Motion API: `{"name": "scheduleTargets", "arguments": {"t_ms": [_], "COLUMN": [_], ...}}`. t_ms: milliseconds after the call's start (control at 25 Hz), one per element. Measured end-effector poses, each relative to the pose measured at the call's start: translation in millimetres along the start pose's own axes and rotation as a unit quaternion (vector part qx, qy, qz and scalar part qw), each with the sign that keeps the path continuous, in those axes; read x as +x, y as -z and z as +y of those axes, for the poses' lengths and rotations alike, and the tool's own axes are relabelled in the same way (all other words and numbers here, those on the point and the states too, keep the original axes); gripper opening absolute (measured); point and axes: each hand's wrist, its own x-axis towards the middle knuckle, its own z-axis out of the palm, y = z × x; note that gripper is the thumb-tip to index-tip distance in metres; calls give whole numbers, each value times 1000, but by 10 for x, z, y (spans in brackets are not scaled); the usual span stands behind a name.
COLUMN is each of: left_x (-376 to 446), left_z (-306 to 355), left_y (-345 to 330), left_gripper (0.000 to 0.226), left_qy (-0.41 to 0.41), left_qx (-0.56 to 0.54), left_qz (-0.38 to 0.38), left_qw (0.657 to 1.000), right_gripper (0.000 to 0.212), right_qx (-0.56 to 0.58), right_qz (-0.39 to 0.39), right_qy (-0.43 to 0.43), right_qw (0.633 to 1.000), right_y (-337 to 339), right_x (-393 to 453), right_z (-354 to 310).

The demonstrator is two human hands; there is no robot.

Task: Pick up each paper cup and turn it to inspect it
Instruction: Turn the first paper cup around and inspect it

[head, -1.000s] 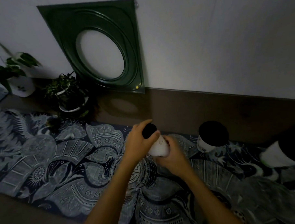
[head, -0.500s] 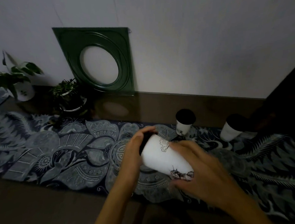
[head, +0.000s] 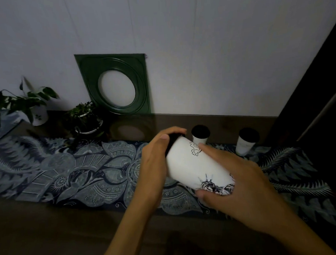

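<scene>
- Compared with half a second ago, the cup (head: pixel 192 165) sits much the same between the two hands, lifted clear of the desk (head: pixel 52 228); the drawn figure near its base shows a little more, and the view has barely shifted.
- The left hand (head: pixel 155 162) has its fingers (head: pixel 173 130) curled over the dark lidded top, grasping it; the right hand (head: pixel 237 180) grips the base end, thumb under and forefinger laid along the side.
- The cup lies tilted, long axis running from upper left to lower right, lid pointing up-left and away, base toward the person.
- Below it lies a patterned cloth (head: pixel 78 169) spread across the desk.
- A second cup (head: pixel 200 135) stands upright just behind the held one, and a third cup (head: pixel 245 141) stands further right, apart from it.
- A green frame (head: pixel 88 82) leans on the wall; two plants (head: pixel 82 115) stand at the left.
</scene>
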Motion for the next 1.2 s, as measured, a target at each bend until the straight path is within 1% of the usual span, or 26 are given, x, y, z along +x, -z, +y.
{"name": "scheduleTargets", "arguments": {"t_ms": [160,200,280,320,360,400,440,480,520,560,600,640,680,720,760,800,840,880,920,960,1000,1040,1080,1120,1160,1200], "left_x": [-79,-100,-142,-161,-173,-174,-171,-162,-151,-148,-151,-163,-176,-193,-206,-216,-223,-222,-221,-215,-208,-200,-197,-199,-206,-217], "left_z": [111,130,159,167,176,186,201,224,235,238,238,237,233,225,219,213,212,210,210,206,209,211,216,225,240,253], "left_y": [-48,-51,-49,-51,-58,-75,-98,-126,-147,-154,-152,-143,-136,-132,-135,-146,-158,-170,-177,-177,-169,-156,-144,-132,-120,-109], "left_gripper": [41,41,40,40,40,39,37,34,32,32,33,35,36,37,36,36,36,35,34,34,34,35,35,35,35,35], "left_qy": [-30,-34,-33,-30,-25,-12,13,51,90,116,118,101,71,39,14,0,0,15,45,86,125,151,157,145,118,79], "left_qx": [30,33,12,-8,-26,-40,-52,-57,-63,-72,-78,-83,-88,-88,-84,-81,-83,-92,-105,-117,-130,-140,-142,-134,-119,-101], "left_qz": [-12,-21,-58,-72,-71,-56,-30,-2,11,10,-1,-16,-31,-43,-49,-46,-37,-25,-11,1,5,3,-1,-4,-8,-14], "left_qw": [999,999,998,997,997,998,998,997,994,991,990,991,993,994,995,996,996,995,993,989,984,979,977,980,986,992], "right_gripper": [81,77,66,60,58,60,65,71,74,76,75,74,70,63,54,48,46,47,51,57,64,68,69,68,64,57], "right_qx": [161,217,357,402,408,363,262,119,-41,-148,-179,-140,-21,158,307,382,399,376,316,218,111,15,-40,-50,-13,81], "right_qz": [-52,-70,-97,-97,-86,-72,-55,-27,0,14,21,16,2,-29,-64,-84,-85,-74,-61,-46,-32,-15,0,14,22,23], "right_qy": [-41,-49,-95,-125,-133,-121,-86,-24,53,114,132,104,31,-61,-138,-184,-194,-178,-132,-72,-9,54,98,109,84,28], "right_qw": [985,972,924,902,899,921,960,992,998,982,975,985,999,985,939,902,892,906,938,972,993,998,994,993,996,996], "right_y": [98,137,227,281,331,369,391,404,384,363,357,381,429,464,469,482,504,508,502,504,508,502,500,498,490,486], "right_x": [-30,-30,-22,-6,0,2,-3,-7,-13,-35,-61,-70,-57,-48,-35,-16,-9,-11,-23,-36,-46,-64,-73,-75,-77,-67], "right_z": [-15,-7,18,16,0,-18,-35,-50,-35,-9,6,-8,-44,-84,-71,-78,-86,-97,-110,-123,-130,-124,-122,-110,-109,-134]}}
